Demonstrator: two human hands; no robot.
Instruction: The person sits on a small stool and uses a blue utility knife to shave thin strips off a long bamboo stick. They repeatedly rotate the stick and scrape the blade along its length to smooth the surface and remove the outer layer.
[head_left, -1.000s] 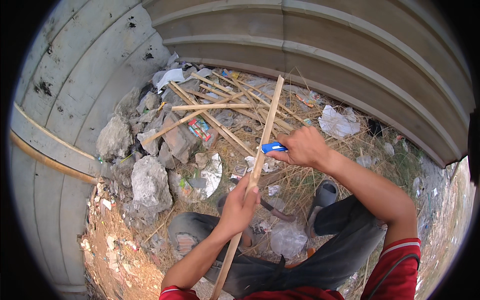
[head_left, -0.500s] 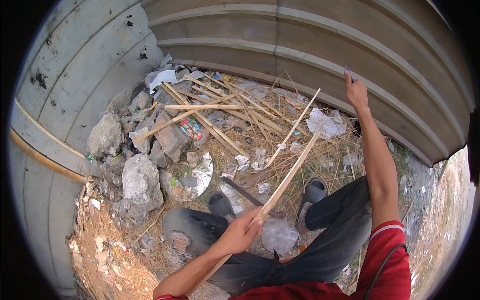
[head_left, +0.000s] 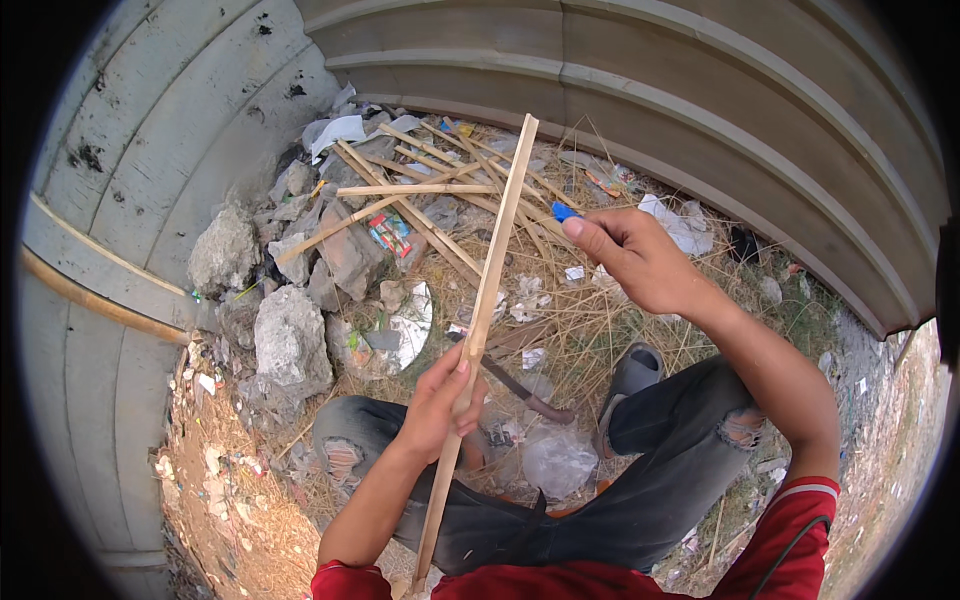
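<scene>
Left hand clasps long, pale wooden strip, seemingly steadying it. At two o'clock, right hand clenches blue plastic tool.

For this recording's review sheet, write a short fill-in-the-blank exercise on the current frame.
The long, narrow, pale wood-like strip is gripped in the person's ____ hand.
The person's bare right hand holds a small hand tool coloured ____.
The faded dark denim jeans are torn at the ____.
The short, white-banded shirt sleeves are mainly ____.

Missing words: left; blue; knees; red.
</scene>
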